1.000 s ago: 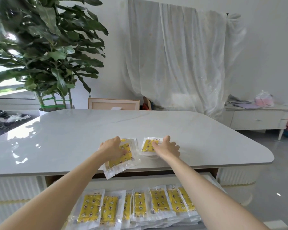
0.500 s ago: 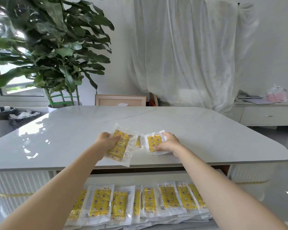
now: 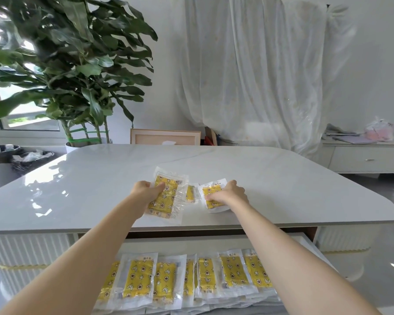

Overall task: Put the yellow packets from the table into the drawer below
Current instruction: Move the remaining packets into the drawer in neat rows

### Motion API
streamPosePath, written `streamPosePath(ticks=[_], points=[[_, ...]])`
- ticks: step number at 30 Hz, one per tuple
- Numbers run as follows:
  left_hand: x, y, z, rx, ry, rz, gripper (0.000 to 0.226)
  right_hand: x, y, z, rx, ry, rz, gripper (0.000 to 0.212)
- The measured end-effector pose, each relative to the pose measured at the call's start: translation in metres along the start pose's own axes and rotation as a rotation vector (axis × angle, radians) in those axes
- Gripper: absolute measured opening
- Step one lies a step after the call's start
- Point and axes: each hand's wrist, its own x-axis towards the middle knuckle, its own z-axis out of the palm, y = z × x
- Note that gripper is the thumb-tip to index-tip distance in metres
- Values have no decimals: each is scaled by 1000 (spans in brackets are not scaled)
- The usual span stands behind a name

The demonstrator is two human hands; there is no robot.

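Below the near edge of the worktop (image 3: 282, 178), a drawer (image 3: 191, 243) stands open. A row of yellow packets (image 3: 138, 278) is laid in it, overlapping side by side, with their long axes running front to back. At the worktop's near edge, a large packet (image 3: 166, 201) is clamped in the left grip (image 3: 146, 193), thumb on top. It extends to the right of that grip, its long axis pointing away from the person at a slight slant. Whether it touches the worktop cannot be told. Just to its right, a small packet (image 3: 190, 194) lies flat. Beside that, a third packet (image 3: 210, 194) is pinched by the curled fingers of the right grip (image 3: 232, 196). It lies under and to the left of that grip, long axis front to back. Beyond the worktop's far edge, a plant (image 3: 77, 64) and a white curtain (image 3: 248, 76) are seen.
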Motion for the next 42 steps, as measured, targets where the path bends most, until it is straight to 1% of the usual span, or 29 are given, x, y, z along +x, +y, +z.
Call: streamPosePath(ticks=[3, 8, 9, 11, 12, 14, 15, 17, 19, 20, 22, 24, 25, 27, 30, 32, 34, 35, 36, 38, 39, 42], points=[[3, -3, -1, 14, -10, -10, 28, 5, 2, 0, 140, -28, -7, 88], [3, -2, 3, 13, -26, -12, 26, 10, 7, 0, 291, -44, -4, 82], [2, -2, 3, 15, -22, -10, 26, 10, 8, -1, 312, -59, -2, 76], [0, -2, 2, 10, -23, -12, 26, 11, 13, -3, 361, -74, -10, 48], [-2, -2, 1, 6, -27, -16, 26, 9, 14, -5, 393, -72, -12, 41], [-6, -1, 0, 13, -34, -21, 27, 7, 18, -7, 476, -87, -20, 39], [-8, -1, -1, 23, -38, -19, 27, 5, 21, -9, 514, -101, -26, 42], [-14, 0, -3, 27, -56, -13, 25, 3, 25, -14, 557, -124, -45, 57], [-20, 1, -5, 30, -80, 1, 20, -2, 30, -21, 554, -149, -72, 60], [-23, 0, -6, 42, -94, 7, 19, -7, 31, -25, 554, -157, -93, 56], [-30, -2, -8, 74, -131, -1, 18, -19, 34, -34, 559, -200, -135, 40], [-37, -5, -10, 82, -192, -33, 24, -29, 39, -44, 579, -267, -178, 29], [-40, -7, -11, 89, -221, -52, 27, -35, 41, -48, 584, -306, -191, 28], [-47, -10, -15, 157, -297, -70, 26, -45, 47, -54, 561, -398, -203, 34], [-56, -20, -17, 333, -397, -89, 28, -55, 61, -55, 495, -571, -184, 41], [-60, -27, -15, 487, -398, -97, 27, -60, 73, -53, 448, -705, -156, 38], [-63, -33, -11, 615, -370, -139, 17, -63, 86, -49, 371, -821, -124, 31], [-63, -36, -7, 655, -367, -169, 15, -64, 92, -47, 328, -862, -117, 33], [-62, -40, -3, 674, -364, -197, 17, -64, 98, -44, 290, -890, -112, 40], [-56, -51, 4, 694, -343, -254, 32, -65, 107, -39, 239, -927, -82, 58], [-52, -56, 7, 706, -335, -284, 36, -65, 111, -37, 234, -935, -60, 59], [-43, -68, 17, 694, -307, -349, 37, -60, 122, -27, 262, -890, 20, 37]])
